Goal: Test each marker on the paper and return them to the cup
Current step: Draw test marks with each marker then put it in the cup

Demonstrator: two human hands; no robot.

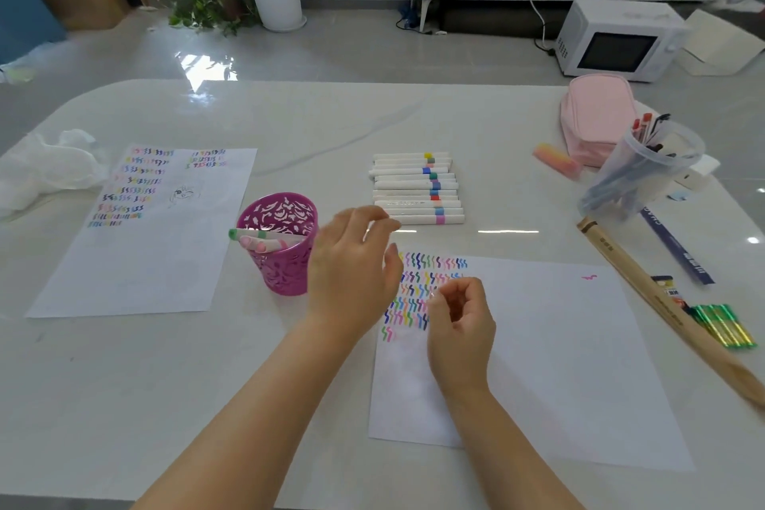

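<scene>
Beyond the paper (559,364), markers (418,188) lie in a row on the surface (165,385).
Others rest in the cup (281,257), left of the paper. The left hand (352,265) hovers open between cup and row; the right hand (459,323), loosely curled and empty, hangs over the squiggles.

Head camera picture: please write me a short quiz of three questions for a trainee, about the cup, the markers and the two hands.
1. True or false: the magenta cup has no marker in it.
2. The fingertips of the left hand are closest to which thing? A) the row of markers on the table B) the pink pouch C) the clear jar
3. Fill the gap: the right hand is over the ____ with the coloured squiggles.
Key: 1 false, a green-capped marker sticks out of it; 2 A; 3 paper.
</scene>
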